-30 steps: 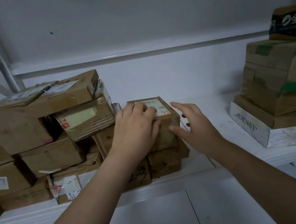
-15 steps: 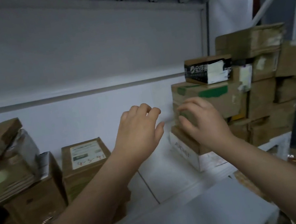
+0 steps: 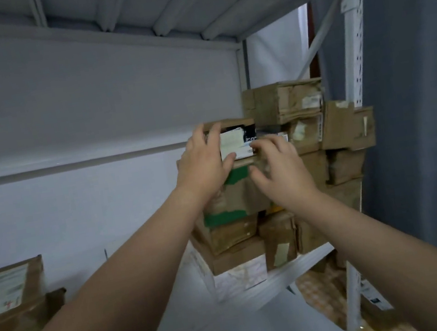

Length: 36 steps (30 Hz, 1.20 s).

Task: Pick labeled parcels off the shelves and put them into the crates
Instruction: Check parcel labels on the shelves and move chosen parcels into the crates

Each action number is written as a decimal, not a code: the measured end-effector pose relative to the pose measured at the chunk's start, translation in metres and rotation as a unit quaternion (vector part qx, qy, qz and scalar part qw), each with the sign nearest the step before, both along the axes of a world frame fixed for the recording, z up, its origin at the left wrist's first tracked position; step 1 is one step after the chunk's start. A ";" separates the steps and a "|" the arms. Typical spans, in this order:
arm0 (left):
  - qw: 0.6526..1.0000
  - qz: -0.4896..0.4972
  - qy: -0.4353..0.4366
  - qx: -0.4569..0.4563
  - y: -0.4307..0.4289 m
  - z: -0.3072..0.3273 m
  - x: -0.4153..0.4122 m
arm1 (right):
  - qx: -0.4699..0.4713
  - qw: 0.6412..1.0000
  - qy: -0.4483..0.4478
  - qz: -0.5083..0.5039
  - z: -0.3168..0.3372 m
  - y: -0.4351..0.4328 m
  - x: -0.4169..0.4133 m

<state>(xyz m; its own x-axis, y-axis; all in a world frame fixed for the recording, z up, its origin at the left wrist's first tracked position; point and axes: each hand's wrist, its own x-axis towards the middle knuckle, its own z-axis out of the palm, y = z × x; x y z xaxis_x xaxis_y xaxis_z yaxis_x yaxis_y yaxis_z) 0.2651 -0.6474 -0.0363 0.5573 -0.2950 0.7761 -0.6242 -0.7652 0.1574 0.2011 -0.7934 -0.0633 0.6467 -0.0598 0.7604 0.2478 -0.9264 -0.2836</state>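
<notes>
Two-handed take on black labeled parcel point(image 3: 237, 140) atop green-taped box point(image 3: 234, 200) on shelf point(image 3: 299, 268): left grip point(image 3: 205, 161) clamped round its left end, right grip point(image 3: 277, 167) curled at lower right corner, contact unclear, likely to lift level without toppling boxes beneath.

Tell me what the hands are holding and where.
The left hand grips the black labelled box by its left end; right hand fingers touch its lower front edge.

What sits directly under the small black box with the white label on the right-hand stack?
A brown cardboard box with green tape patches, itself on more brown boxes. The left hand, gripping the black box, and the right hand cover most of where the two meet.
</notes>
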 end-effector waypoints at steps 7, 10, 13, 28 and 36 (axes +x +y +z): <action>0.992 0.032 0.113 -0.053 -0.033 0.021 0.030 | 0.063 0.991 0.084 0.083 0.048 -0.021 0.043; 0.992 -0.002 0.092 -0.090 -0.034 0.012 0.027 | 0.133 0.972 0.112 0.156 0.051 -0.026 0.051; 0.980 -0.035 0.083 -0.179 -0.036 0.010 0.019 | 0.171 0.962 0.050 0.207 0.045 -0.028 0.051; 0.929 -0.043 -0.033 -0.367 0.009 -0.006 -0.039 | 0.265 0.854 -0.024 0.447 0.014 0.025 0.010; 0.737 -0.236 0.162 -0.612 0.077 -0.035 -0.082 | 0.376 0.812 0.017 0.445 0.005 0.076 -0.004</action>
